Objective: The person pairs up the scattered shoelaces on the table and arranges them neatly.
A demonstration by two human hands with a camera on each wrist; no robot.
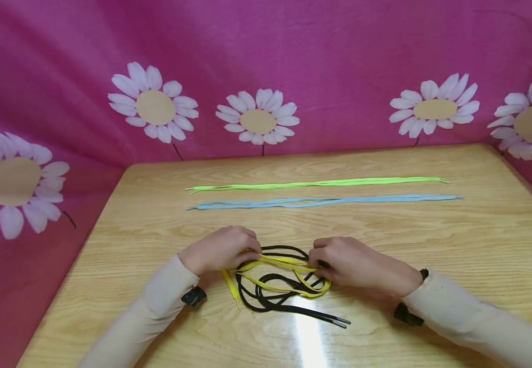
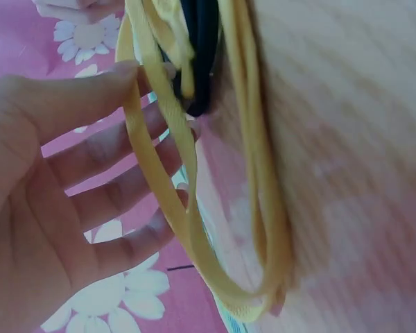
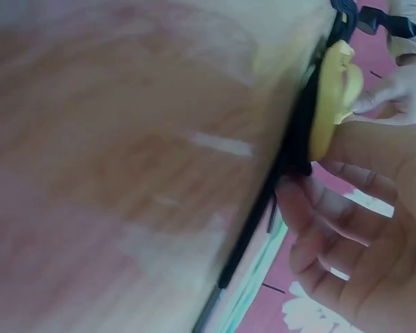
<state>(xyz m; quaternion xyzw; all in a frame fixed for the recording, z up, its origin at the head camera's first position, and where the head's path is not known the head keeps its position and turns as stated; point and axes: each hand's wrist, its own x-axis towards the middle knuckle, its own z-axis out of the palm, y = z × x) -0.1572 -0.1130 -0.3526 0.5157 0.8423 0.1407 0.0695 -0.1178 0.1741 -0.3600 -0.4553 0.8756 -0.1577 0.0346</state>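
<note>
A yellow shoelace (image 1: 289,259) lies tangled with a black shoelace (image 1: 272,305) on the table, between both hands. My left hand (image 1: 229,248) pinches the yellow shoelace at the left side of the tangle; in the left wrist view, thumb and forefinger hold the yellow lace (image 2: 149,149) while the other fingers spread behind it. At the tangle's right side, my right hand (image 1: 353,260) grips the yellow lace, its thumb against it in the right wrist view. The black lace (image 3: 301,132) runs right beside those fingers. Its metal-tipped ends point toward the front right.
Farther back on the wooden table (image 1: 132,230), a neon green shoelace (image 1: 316,183) and a light blue shoelace (image 1: 321,201) lie stretched side by side, left to right. A pink cloth (image 1: 339,51) with white daisies hangs behind the table and along its sides.
</note>
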